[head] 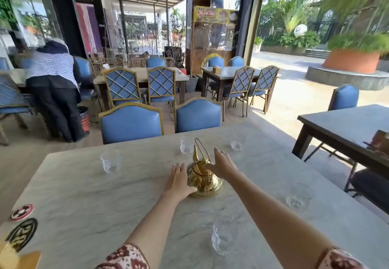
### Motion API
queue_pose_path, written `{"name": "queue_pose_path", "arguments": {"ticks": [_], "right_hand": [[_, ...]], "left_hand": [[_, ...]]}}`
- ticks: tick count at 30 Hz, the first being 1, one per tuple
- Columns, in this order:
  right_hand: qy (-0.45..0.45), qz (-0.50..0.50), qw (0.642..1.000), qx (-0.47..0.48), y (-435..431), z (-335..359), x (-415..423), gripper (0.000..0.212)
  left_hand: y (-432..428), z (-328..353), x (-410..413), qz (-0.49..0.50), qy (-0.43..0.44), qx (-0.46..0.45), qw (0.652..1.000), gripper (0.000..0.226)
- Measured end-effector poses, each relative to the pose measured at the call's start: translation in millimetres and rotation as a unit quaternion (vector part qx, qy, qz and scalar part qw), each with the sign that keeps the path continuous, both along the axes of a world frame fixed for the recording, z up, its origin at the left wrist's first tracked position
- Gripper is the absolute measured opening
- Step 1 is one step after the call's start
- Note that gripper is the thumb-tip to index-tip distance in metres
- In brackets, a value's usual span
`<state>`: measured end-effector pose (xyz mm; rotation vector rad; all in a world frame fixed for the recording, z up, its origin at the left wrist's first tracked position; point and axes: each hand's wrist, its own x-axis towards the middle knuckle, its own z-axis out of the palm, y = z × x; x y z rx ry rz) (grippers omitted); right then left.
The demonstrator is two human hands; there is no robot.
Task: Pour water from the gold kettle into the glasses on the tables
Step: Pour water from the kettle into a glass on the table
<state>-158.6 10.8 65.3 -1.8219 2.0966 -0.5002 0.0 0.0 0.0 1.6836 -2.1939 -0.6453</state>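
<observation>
A gold kettle point(202, 181) stands upright in the middle of the pale marble table point(84, 195), its wire handle raised. My left hand point(179, 179) lies flat against the kettle's left side, fingers apart. My right hand point(223, 163) rests on the kettle's lid from the right, fingers spread. Several clear glasses stand around it: one at far left point(110, 161), one behind the kettle point(186, 144), one at far right point(236, 143), one near right point(299, 196) and one close to me point(224, 235). I cannot tell how much water they hold.
Two blue padded chairs point(131, 122) stand at the table's far edge. A dark table point(347, 125) with a brown box is to the right. A person point(54, 85) bends over another table at left. More tables and chairs fill the back.
</observation>
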Motion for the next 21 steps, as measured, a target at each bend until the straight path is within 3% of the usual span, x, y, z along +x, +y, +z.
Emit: {"name": "queue_pose_path", "arguments": {"ticks": [5,11,21], "right_hand": [[-0.087,-0.025,0.996,-0.022,-42,-20,14,0.043],[-0.279,-0.054,0.958,-0.05,-70,-39,11,0.045],[-0.391,-0.047,0.918,-0.04,-62,-40,16,0.04]], "left_hand": [[-26,-38,-23,0.013,0.057,0.028,0.998,0.118],[-39,-63,-41,0.046,0.135,0.022,0.99,0.134],[-12,-63,-47,0.109,0.195,0.014,0.975,0.135]]}}
